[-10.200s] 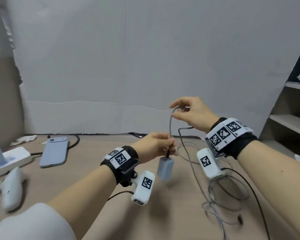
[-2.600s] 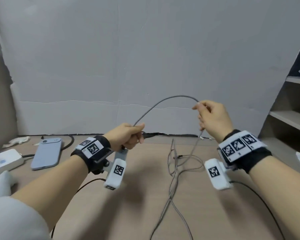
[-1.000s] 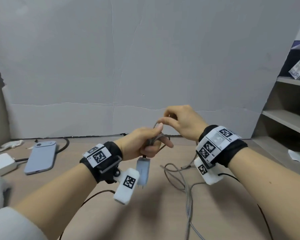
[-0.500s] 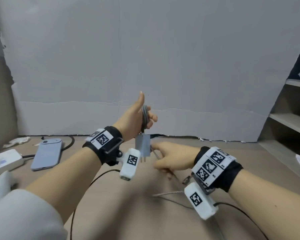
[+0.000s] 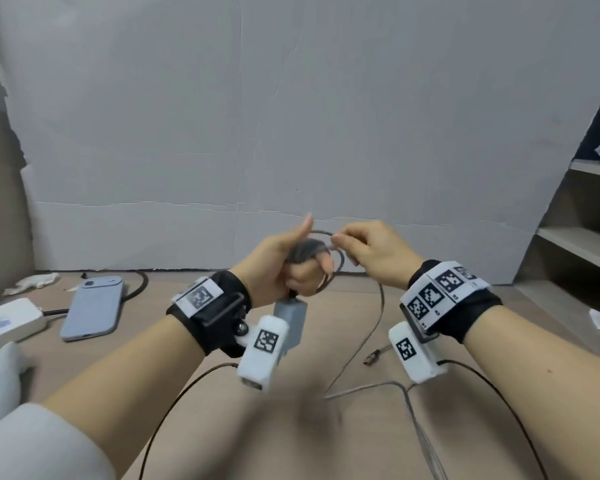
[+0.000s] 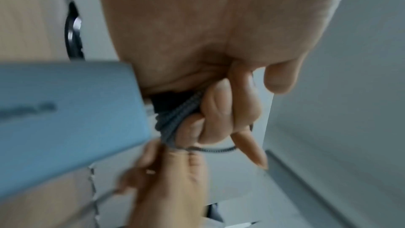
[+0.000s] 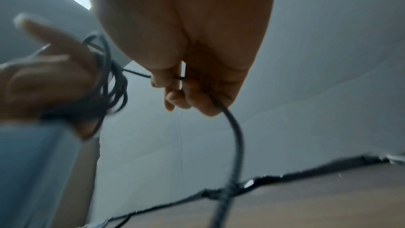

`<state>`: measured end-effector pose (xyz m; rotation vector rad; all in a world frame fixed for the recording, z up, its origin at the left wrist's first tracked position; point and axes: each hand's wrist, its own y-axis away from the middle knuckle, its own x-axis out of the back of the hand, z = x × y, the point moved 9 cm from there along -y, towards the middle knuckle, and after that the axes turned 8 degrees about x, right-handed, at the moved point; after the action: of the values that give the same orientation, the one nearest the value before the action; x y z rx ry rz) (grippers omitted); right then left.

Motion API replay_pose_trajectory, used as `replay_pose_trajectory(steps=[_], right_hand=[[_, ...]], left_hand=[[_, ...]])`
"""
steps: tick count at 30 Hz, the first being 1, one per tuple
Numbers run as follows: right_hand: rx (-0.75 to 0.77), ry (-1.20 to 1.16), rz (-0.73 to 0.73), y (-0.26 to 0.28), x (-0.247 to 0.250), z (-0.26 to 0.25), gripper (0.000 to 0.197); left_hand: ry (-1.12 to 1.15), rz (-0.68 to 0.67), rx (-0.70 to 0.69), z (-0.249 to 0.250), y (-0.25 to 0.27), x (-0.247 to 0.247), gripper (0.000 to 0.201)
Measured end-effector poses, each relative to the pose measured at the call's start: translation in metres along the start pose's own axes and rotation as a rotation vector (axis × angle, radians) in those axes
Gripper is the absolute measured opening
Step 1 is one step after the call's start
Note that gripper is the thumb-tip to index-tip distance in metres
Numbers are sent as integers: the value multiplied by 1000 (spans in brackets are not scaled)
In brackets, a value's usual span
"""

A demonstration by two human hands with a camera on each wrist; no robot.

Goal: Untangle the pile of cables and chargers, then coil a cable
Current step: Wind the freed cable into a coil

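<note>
Hands are meeting above the table (image 5: 194, 403): left hand (image 5: 284, 268) is gripping the coil (image 5: 303, 249), charger (image 5: 290, 318) hanging under it, and right hand (image 5: 371, 254), half a second ago low beside the charger, is now pinching the cable (image 5: 378, 306) up at the coil, adding another loop; little slack is remaining.

Right hand (image 5: 374, 256) up from low near the table half a second ago to level with left hand (image 5: 284, 268), pinching the grey braided cable (image 5: 378, 306) just beside the left fingers. More turns now wrapped on the left fingers; a fresh loop arcs between the hands. Loose cable on the table, a long tangle ten seconds ago, much shortened; charger brick (image 5: 290, 318) hangs lower.
</note>
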<state>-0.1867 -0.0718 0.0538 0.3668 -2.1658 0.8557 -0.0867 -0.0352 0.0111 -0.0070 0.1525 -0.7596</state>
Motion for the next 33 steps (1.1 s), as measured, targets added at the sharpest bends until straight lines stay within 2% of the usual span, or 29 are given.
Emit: replay_pose_trajectory(steps=[2, 4, 6, 8, 9, 11, 13, 15, 16, 19, 21, 23, 25, 30, 33], right_hand=[[-95, -65, -85, 7, -25, 12, 28], [-178, -129, -269, 21, -60, 10, 16], [-174, -152, -446, 36, -86, -5, 17], [-150, -140, -547, 44, -95, -17, 20], [-153, -137, -572, 46, -94, -19, 18], [-154, -101, -599, 45, -87, -20, 27], [-133, -61, -623, 43, -79, -25, 37], [-87, -73, -612, 38, -68, -36, 35], [-59, -89, -586, 34, -59, -41, 30], [-27, -163, -501, 23, -29, -46, 25], [-45, -196, -441, 17, -15, -38, 28], [-47, -84, -426, 13, -9, -28, 26], [-37, 64, -452, 12, -14, -21, 17], [-56, 159, -407, 16, -40, -15, 28], [-49, 269, -397, 24, -52, -12, 36]], left_hand=[[182, -23, -118, 23, 1, -1, 74], [307, 90, -181, 35, 1, 12, 84], [344, 240, -191, 35, 1, 28, 90], [289, 356, -175, 29, 1, 41, 86], [250, 402, -162, 25, 1, 46, 85], [129, 496, -103, 14, -1, 57, 86], [-207, 590, 20, 2, 0, 61, 90], [-549, 549, 166, -12, -1, 55, 92], [-631, 490, 204, -20, -1, 48, 94], [-661, 333, 208, -32, -2, 34, 95], [-571, 251, 242, -37, 0, 30, 88], [-504, 195, 253, -35, 3, 24, 71], [-381, 148, 190, -26, 7, 21, 63], [186, -23, -22, 1, 15, 43, 58], [397, 3, -124, 15, 24, 69, 52]])
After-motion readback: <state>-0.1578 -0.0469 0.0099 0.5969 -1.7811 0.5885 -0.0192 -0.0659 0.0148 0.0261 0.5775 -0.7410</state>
